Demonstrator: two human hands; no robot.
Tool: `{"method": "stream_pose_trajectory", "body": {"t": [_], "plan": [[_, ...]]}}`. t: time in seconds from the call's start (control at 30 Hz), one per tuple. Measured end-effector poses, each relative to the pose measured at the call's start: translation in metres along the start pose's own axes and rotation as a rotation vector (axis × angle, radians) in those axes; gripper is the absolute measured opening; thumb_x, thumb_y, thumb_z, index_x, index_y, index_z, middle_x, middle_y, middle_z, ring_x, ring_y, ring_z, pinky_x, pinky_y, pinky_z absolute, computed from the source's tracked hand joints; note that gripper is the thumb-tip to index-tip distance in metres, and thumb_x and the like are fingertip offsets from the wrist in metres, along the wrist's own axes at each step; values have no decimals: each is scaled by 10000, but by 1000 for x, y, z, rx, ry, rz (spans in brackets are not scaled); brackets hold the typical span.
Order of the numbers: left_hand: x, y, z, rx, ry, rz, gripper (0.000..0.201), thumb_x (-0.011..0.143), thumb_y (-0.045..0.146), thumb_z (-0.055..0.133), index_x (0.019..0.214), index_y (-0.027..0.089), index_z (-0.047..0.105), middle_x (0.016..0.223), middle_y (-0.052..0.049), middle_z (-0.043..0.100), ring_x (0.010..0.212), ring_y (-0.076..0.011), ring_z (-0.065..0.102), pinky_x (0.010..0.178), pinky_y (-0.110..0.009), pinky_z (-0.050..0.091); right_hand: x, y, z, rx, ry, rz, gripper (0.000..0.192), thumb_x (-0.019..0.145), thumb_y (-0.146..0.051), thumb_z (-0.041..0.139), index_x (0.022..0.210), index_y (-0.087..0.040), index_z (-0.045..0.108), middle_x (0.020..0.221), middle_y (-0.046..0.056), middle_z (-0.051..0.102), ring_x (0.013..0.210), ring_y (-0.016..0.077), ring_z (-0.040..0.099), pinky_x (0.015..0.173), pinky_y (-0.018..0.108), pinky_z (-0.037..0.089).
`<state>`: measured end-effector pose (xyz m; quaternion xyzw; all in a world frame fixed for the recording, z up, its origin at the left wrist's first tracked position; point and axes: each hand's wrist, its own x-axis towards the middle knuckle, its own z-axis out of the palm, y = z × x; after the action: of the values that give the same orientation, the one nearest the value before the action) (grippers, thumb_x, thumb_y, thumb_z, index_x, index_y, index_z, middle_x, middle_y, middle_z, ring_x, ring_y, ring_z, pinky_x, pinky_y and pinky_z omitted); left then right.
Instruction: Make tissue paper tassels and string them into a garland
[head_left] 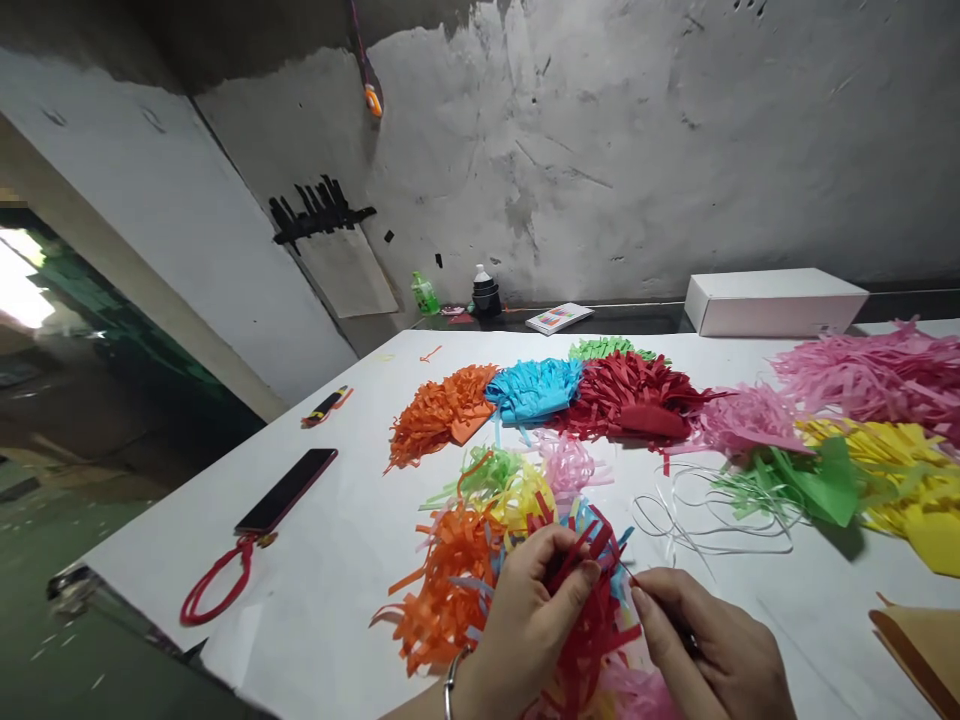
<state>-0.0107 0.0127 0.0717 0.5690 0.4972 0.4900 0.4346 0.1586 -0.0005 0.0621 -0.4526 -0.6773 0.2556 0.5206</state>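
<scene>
My left hand (529, 625) grips a bundle of red fringed paper strips (589, 610) at the near edge of the white table (330, 560). My right hand (712, 650) pinches something thin beside the bundle, with its fingertips close to the left hand's; what it pinches is too small to tell. A mixed clump of orange, yellow, green and pink fringed paper (487, 520) lies right behind the hands. Thin white string (705, 520) loops on the table just past my right hand.
Piles of fringed paper lie across the table: orange (439, 410), blue (534, 388), red (637, 398), pink (870, 375), green (810, 485), yellow (911, 480). A phone with a red loop strap (285, 490) lies at left. A white box (772, 300) stands at the back.
</scene>
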Motion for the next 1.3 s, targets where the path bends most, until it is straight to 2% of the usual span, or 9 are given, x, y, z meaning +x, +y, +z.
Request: {"method": "stream_pose_trajectory", "body": {"t": [0.73, 0.97, 1.3], "plan": [[-2, -3, 3, -65, 10, -94, 348, 863, 497, 689, 898, 153, 652, 828, -28, 635, 761, -159, 559, 702, -234, 468, 0, 4, 1, 51, -56, 25, 217, 970, -343, 524, 835, -233, 652, 618, -32, 622, 503, 108, 564, 536, 207, 407], [-1, -7, 3, 20, 14, -38, 302, 883, 456, 667, 862, 156, 643, 807, -19, 619, 739, -155, 540, 685, -233, 457, -1, 9, 1, -8, -61, -55, 214, 982, -309, 492, 850, -227, 641, 631, -36, 619, 514, 108, 564, 543, 212, 401], [-2, -3, 4, -35, 33, -62, 324, 870, 472, 685, 882, 151, 649, 832, -34, 633, 765, -167, 570, 707, -241, 474, 0, 10, 0, -13, -67, -27, 222, 983, -321, 498, 839, -219, 632, 630, -41, 600, 511, 103, 560, 544, 210, 397]]}}
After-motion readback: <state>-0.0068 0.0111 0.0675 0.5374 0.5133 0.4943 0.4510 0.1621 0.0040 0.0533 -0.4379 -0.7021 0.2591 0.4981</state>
